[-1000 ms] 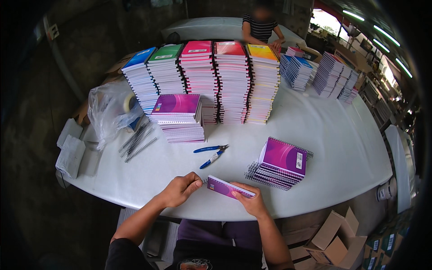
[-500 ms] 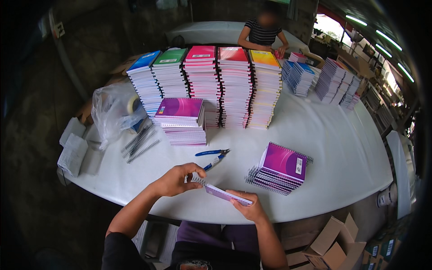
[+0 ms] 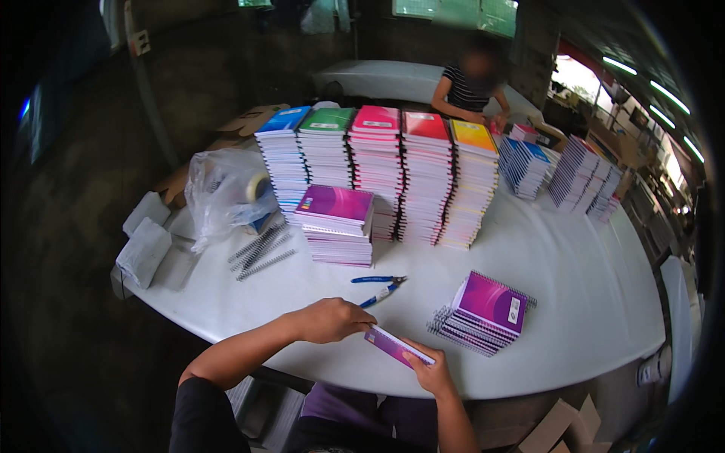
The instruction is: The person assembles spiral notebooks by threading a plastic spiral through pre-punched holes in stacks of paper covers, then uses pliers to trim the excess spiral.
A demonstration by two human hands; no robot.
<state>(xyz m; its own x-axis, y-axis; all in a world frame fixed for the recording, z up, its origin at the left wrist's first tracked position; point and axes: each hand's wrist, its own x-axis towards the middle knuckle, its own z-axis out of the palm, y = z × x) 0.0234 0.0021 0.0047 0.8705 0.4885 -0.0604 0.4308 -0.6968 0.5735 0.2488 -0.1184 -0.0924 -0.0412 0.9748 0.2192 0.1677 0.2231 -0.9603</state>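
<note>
My right hand (image 3: 432,371) grips a small purple notebook (image 3: 393,346), tilted so its edge faces up, with the thumb on the near side. At the notebook's left end my left hand (image 3: 332,320) is closed, fingertips pinched on a spiral binding coil that the hand mostly hides. Just beyond my hands lie blue-handled cutting pliers (image 3: 380,294), jaws pointing right. To the right sits a pile of coil-bound purple notebooks (image 3: 492,302). Farther left stands a stack of purple notebooks (image 3: 336,208) without visible coils. Loose dark spiral coils (image 3: 260,249) lie beside that stack.
Tall stacks of blue, green, pink, red and yellow notebooks (image 3: 377,151) form a row at the back. Left are a plastic bag (image 3: 219,200) and white wrapped packets (image 3: 145,249). Across the table (image 3: 589,302) sits another person (image 3: 470,90). A cardboard box (image 3: 563,430) is below right.
My left hand has closed in against the notebook's end, so the coil seen between them is now covered. The whole view has shifted, placing the table lower and farther right.
</note>
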